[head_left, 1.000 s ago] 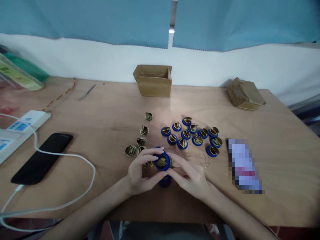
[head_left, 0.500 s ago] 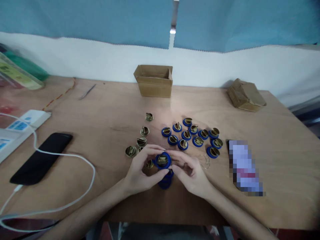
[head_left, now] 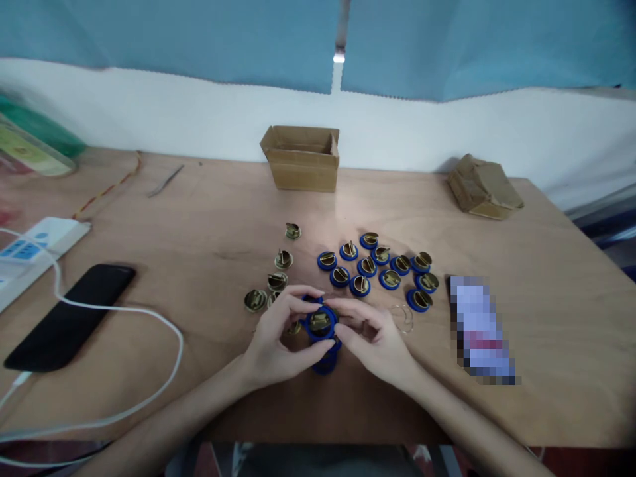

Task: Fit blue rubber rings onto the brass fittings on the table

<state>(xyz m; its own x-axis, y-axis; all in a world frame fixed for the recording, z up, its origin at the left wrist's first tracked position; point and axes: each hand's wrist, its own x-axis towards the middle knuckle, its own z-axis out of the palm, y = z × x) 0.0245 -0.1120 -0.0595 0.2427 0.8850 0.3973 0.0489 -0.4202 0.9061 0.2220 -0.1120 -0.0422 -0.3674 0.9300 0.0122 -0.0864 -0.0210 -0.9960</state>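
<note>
Between both hands is a round brass-coloured clip piece (head_left: 319,322) set in a blue ring. My left hand (head_left: 278,341) pinches it from the left, thumb below and fingers above. From the right, my right hand (head_left: 376,341) closes thumb and fingertips on its edge. More blue rings (head_left: 325,363) lie just below the held piece, partly covered. Brass clip pieces without blue rings, one of them a disc with a raised clip (head_left: 283,258), lie beyond my left hand, some hidden by it. Several blue-ringed clip pieces (head_left: 367,266) are grouped beyond my right hand.
An open cardboard box (head_left: 303,169) stands at the back, and a crumpled one (head_left: 484,189) sits back right. A phone (head_left: 481,331) lies at right. At left are a black phone (head_left: 69,318), a white cable (head_left: 169,331) and a power strip (head_left: 44,248). Thin loops (head_left: 403,318) lie by my right hand.
The whole view has shifted slightly, so things appear a little further left. Both hands stay on the blue-ringed clip piece, and more blue shows above it between the fingers.
</note>
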